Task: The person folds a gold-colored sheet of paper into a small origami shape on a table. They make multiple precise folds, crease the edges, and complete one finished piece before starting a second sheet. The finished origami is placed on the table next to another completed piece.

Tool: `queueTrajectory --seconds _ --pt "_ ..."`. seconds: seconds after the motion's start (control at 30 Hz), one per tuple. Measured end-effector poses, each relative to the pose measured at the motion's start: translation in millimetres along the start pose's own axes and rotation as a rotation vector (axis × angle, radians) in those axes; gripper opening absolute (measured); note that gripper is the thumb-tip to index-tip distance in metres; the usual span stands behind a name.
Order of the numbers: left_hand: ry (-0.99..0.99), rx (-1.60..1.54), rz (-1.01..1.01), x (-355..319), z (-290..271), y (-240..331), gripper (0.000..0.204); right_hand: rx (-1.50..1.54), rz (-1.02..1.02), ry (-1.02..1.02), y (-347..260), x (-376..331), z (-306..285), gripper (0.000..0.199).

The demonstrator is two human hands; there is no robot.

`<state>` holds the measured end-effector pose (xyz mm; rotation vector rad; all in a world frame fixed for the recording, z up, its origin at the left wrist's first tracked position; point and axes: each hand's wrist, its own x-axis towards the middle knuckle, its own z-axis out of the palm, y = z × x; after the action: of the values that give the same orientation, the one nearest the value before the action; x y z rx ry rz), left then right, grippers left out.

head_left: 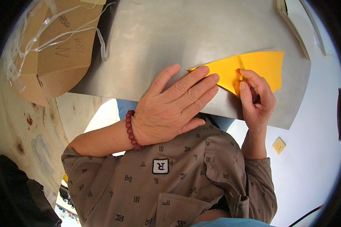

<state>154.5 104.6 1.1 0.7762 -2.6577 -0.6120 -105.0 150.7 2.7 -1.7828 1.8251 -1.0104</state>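
Note:
A bright yellow sheet (263, 68), paper-like and tapering to a point at its left, lies near the front edge of the grey metal tabletop (159, 34). My left hand (174, 100), with a dark red bead bracelet on its wrist, is stretched flat. Its middle fingertips rest on the sheet's narrow left end, while the thumb is apart from it. Over the middle of the sheet, my right hand (257, 92) has thumb and index finger pinched together. A narrow ridge or strip shows at that pinch; whether it is part of the sheet or a small tool, I cannot tell.
At the left stands a brown cardboard box (64, 49) with clear plastic strips (45, 26) trailing over it. Below it is a wooden board (22, 128). A stack of thin sheets (291, 28) lies along the table's right edge. A wall socket (279, 145) is on the white wall.

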Motion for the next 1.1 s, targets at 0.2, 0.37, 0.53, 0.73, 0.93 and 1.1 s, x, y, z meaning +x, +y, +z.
queueTrajectory --seconds 0.2,0.37,0.53,0.73,0.93,1.1 --pt "-0.017 0.009 -0.021 0.7 1.5 1.3 0.077 -0.010 0.016 -0.002 0.0 -1.1 -0.4 0.031" --pt "-0.029 0.005 -0.032 0.7 0.9 2.0 0.076 0.004 0.019 -0.012 0.6 -0.7 -1.2 0.031" --pt "-0.034 0.001 -0.035 0.0 0.2 1.9 0.075 0.005 0.024 -0.009 0.1 -0.5 -0.6 0.030" --pt "-0.038 -0.004 -0.043 0.9 -0.6 2.4 0.079 -0.001 0.018 -0.008 0.2 -0.3 0.0 0.030" --pt "-0.037 -0.012 -0.046 1.4 -0.9 2.4 0.083 -0.012 0.017 -0.005 -2.1 1.2 0.7 0.029" --pt "-0.068 -0.017 -0.048 2.8 -4.5 2.0 0.076 -0.014 0.062 -0.020 -5.6 1.9 -1.0 0.028"
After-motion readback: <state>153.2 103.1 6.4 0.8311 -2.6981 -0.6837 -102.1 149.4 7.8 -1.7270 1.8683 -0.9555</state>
